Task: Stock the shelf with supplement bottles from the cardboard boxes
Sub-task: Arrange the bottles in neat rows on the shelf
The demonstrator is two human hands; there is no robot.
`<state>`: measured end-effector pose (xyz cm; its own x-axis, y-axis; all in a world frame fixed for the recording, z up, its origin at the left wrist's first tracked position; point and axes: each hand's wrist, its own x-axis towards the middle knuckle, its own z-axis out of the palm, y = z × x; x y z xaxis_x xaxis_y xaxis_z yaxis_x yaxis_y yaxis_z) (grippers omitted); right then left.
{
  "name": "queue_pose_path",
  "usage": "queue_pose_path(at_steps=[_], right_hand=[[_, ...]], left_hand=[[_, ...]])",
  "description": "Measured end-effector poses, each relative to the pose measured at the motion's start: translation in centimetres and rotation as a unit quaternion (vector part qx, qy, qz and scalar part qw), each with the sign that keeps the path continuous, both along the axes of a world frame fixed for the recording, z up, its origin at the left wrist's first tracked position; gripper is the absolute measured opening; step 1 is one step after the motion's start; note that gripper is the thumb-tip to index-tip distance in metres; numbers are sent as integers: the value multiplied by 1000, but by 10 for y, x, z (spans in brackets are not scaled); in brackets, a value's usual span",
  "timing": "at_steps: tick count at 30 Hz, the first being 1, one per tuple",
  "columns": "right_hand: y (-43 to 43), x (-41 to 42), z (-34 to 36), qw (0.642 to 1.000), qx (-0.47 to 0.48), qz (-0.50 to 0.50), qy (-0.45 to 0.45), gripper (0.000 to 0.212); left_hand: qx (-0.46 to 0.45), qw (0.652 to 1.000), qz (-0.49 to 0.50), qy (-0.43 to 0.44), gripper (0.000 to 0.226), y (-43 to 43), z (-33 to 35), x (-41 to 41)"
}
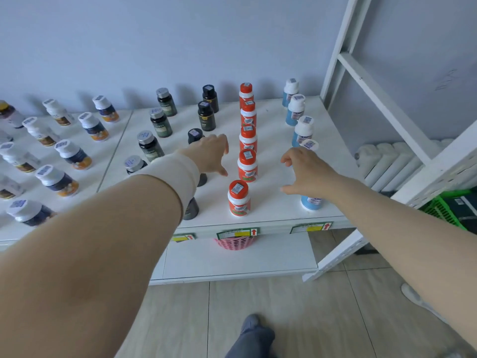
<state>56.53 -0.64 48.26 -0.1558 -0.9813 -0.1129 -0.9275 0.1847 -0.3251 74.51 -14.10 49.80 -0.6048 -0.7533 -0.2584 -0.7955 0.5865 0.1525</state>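
Head view, looking down: a white shelf holds supplement bottles standing upright in straight rows that run from front to back. The landmark is the row of red-capped bottles, five deep, near the middle of the shelf.

Just left of that row, the left hand hovers palm down with fingers spread and relaxed, holding nothing. A white wrist band covers its wrist. Beneath and behind it stand black bottles. Further left are dark green bottles with silver caps, then white-capped bottles with dark and orange labels.

Just right of the red row, the right hand hangs over the blue bottles, fingers loosely bent, thumb out, gripping nothing.

Below the red row, yellow price tags line the shelf's front edge, and a pink basket sits underneath. Far right of the row, a green crate rests low down.
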Motion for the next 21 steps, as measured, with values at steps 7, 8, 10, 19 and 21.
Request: queue_pose_path(at_steps=[7, 8, 10, 19, 21], right_hand=[[14, 44, -43, 998, -7, 40, -47, 64], [15, 48, -49, 998, -7, 37, -53, 65], [13, 54, -60, 997, -20, 24, -69, 69], [-16, 80, -104, 973, -83, -76, -200, 79], [-20, 83, -109, 967, -88, -84, -223, 76]], left_hand=[[32, 998, 40, 27, 56, 15, -20, 17], [40, 997, 45, 40, 56, 14, -22, 17], [57, 994, 54, 74, 56, 9, -27, 13], [167, 967, 77, 177, 67, -21, -60, -20], [176, 964, 71, 185, 67, -21, -65, -25]])
